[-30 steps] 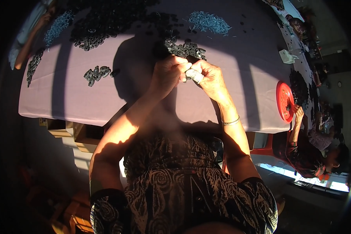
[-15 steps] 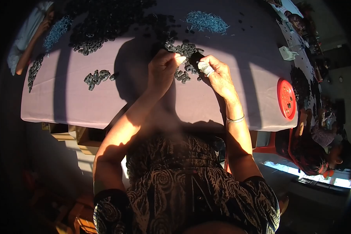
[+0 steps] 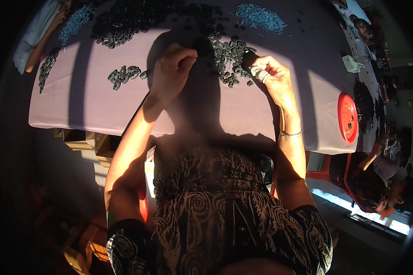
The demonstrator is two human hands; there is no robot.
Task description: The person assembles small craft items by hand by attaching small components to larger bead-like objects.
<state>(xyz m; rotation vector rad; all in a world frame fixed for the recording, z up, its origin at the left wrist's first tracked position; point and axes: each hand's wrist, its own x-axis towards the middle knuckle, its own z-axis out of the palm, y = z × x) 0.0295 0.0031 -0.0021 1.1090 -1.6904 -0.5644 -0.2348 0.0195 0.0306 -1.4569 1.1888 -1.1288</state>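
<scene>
My left hand is raised over the table, left of a pile of small black parts. Its fingers are curled into a pinch, and whatever may be between them is hidden. At the pile's right edge is my right hand, thumb and fingers pressed together, with pale wrapping around a finger. I cannot make out what it pinches. A smaller cluster of the same black parts lies to the left of my left hand.
A large heap of black parts covers the far side, with piles of tiny blue pieces nearby. On the right are a red plate and a white box. Another person's arm reaches in at far left; others sit at right.
My hands have moved apart, the left one leftward and the right one rightward, away from the middle of the black pile. The whole view has also shifted slightly.
</scene>
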